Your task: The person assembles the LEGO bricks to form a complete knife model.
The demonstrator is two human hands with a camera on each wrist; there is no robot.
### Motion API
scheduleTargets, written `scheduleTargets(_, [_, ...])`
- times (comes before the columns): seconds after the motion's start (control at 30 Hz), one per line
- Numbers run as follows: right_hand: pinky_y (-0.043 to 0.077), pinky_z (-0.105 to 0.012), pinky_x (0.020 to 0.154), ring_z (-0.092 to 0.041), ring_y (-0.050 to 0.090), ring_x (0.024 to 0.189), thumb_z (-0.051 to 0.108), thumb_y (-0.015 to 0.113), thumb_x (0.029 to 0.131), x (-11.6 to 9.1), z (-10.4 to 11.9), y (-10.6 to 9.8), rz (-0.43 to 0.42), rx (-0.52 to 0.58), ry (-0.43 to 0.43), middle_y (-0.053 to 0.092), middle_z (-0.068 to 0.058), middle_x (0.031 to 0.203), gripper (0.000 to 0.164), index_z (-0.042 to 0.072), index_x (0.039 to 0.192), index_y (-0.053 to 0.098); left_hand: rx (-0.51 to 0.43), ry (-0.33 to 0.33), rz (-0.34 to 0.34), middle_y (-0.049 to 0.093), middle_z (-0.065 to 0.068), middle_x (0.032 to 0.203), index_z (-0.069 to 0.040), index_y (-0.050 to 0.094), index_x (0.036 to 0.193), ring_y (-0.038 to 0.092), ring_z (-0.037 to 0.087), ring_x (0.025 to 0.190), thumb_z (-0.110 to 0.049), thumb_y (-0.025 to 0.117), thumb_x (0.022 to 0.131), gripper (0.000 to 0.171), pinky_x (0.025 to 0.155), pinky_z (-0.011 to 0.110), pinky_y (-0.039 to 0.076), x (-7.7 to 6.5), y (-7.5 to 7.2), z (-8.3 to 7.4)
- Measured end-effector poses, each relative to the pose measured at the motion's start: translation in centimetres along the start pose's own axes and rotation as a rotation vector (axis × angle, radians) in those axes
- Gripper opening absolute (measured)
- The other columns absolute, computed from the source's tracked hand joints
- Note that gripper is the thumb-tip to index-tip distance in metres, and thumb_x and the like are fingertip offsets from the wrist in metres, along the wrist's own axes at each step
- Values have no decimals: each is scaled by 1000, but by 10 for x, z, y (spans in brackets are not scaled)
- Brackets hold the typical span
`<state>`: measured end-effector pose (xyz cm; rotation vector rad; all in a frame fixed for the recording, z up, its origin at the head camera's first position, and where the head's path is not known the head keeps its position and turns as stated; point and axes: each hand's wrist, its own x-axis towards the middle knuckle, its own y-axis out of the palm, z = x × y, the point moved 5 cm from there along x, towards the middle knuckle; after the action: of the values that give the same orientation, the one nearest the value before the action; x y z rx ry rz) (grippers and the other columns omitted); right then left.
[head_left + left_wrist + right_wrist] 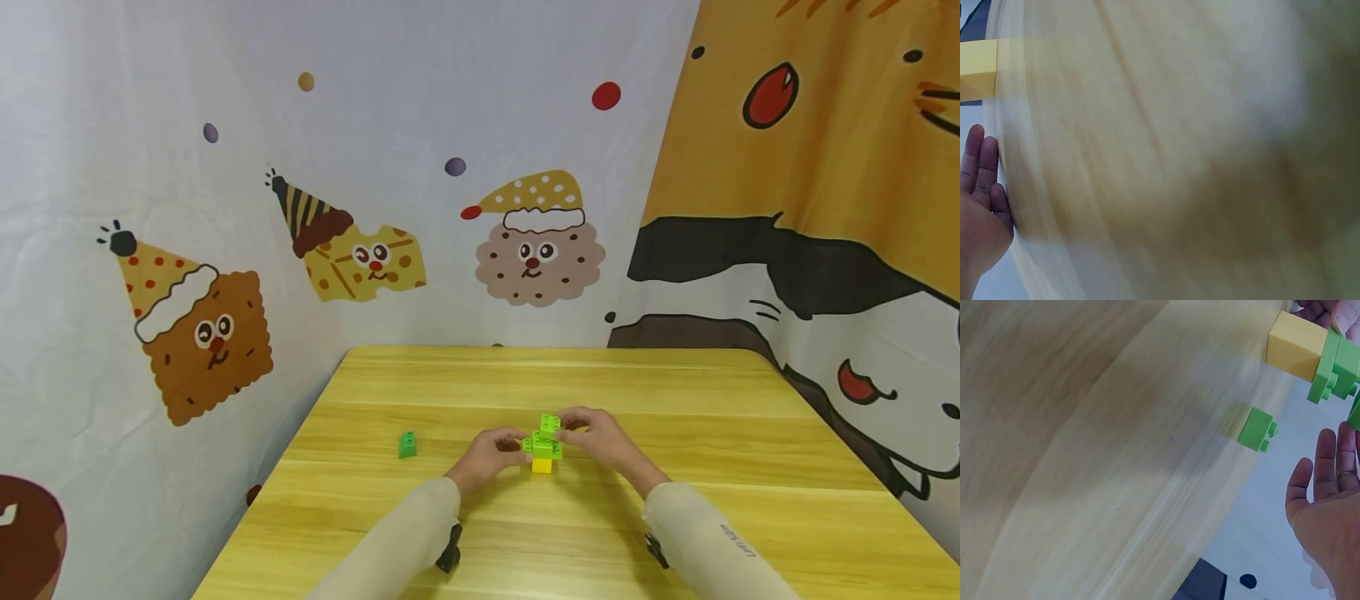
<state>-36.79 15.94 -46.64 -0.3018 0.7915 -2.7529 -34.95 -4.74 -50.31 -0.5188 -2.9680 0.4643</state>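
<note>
A green brick [407, 444] sits studs up toward the left edge of the desk [360, 517], well apart from the hands. To its right, a person's left hand [487, 457] grips the side of a stack [542, 465] (yellow block below, lime-green pieces above) midway between the desk's side edges. The right hand [600, 437] pinches the lime top brick [551, 423]; whether it is fully seated cannot be told. Sleeved forearms [405, 533] flank the near side. Desktop stretches beyond the right hand to the right edge, and behind the stack to the far edge, backed by a printed cloth [442, 321].
</note>
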Motion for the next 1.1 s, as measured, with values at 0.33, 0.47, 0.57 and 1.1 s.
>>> scheduleTargets(0.33, [52,-39,80,-20,60,98,25,73,92,-2,7,7,53,-19,-43,68,-1,106,29,10,117,72,19,-5,21,65,3,109,-15,69,122,59,19,98,-26,75,91,33,83,39,51,4,-2,9])
scheduleTargets(0.47, [50,-38,81,-19,59,97,25,73,92,-2,9,9,60,-21,-37,67,-1,105,29,10,117,72,20,-3,28,65,3,108,-15,69,122,58,18,97,-25,75,91,33,82,39,50,3,-1,8])
scheduleTargets(0.57, [51,-36,79,-20,59,97,26,74,91,-3,9,10,59,-5,-15,67,-1,104,30,10,117,72,21,1,28,65,3,107,-15,68,122,59,19,96,-25,75,91,33,82,39,51,3,-1,8])
scheduleTargets(1.1, [53,-36,77,-22,60,100,30,77,88,-2,2,13,25,49,32,66,-2,107,37,12,120,71,15,-6,17,65,2,109,-16,69,121,58,20,99,-26,75,91,32,85,41,50,6,-1,12])
